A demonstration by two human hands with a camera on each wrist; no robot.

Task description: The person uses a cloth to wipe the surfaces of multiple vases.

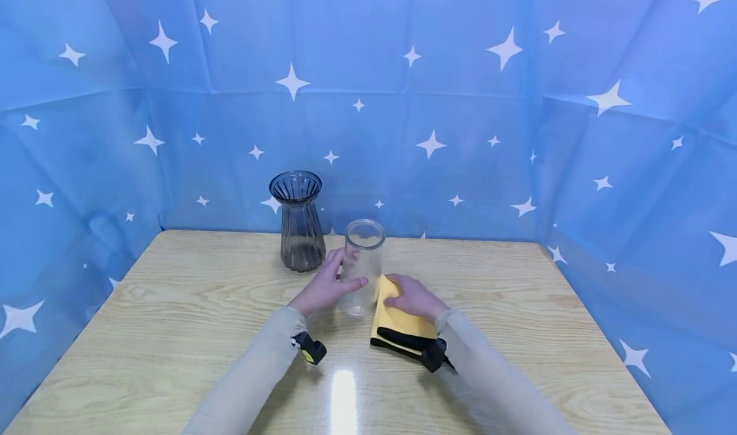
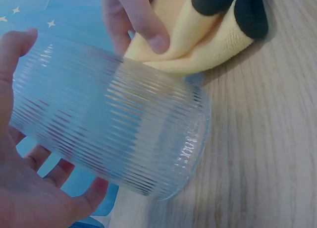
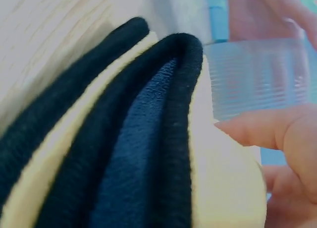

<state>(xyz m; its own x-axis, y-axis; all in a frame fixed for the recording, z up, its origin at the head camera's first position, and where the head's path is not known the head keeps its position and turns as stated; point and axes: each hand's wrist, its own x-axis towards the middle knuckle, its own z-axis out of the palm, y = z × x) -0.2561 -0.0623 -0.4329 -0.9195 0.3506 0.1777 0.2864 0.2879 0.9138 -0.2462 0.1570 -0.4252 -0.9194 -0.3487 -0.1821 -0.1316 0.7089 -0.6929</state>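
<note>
A clear ribbed glass jar point(image 1: 368, 265) stands near the middle of the table, leaning slightly. My left hand point(image 1: 327, 288) holds it from the left, thumb across the near side and fingers around the far side, as the left wrist view shows with the ribbed glass point(image 2: 114, 114) between them. To its right lies a folded yellow cloth point(image 1: 397, 313) with black edging. My right hand point(image 1: 416, 296) pinches the cloth's upper part, thumb point(image 3: 262, 129) on top and fingers partly hidden behind. The cloth is close beside the jar; whether they touch I cannot tell.
A dark grey fluted glass vase point(image 1: 302, 230) with a flared rim stands behind the left hand, near the table's back edge. The light wooden table point(image 1: 173, 332) meets a blue star-patterned curtain point(image 1: 368, 115) at the back and sides.
</note>
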